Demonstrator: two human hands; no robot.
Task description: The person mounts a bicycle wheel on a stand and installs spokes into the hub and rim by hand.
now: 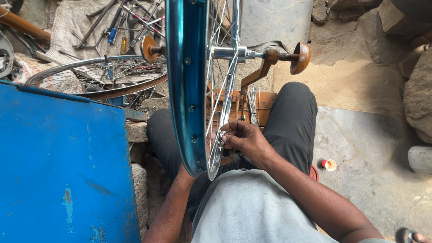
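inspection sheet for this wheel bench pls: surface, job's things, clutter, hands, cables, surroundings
surface: stone floor, dusty; person seated on it, legs either side of the stand.
job's things: blue bicycle rim with silver spokes, upright, its axle held in a rusty wooden truing stand.
clutter: second wheel lying flat; hand tools on cloth; small red-and-white cup; loose spokes bundle.
hands: right hand pinching at a spoke by the rim; left hand mostly hidden behind the rim, wrist visible, grip cannot be told.
cables: nothing seen.
surroundings: blue metal panel at left; rocks at right; a sandalled foot at the lower corner.
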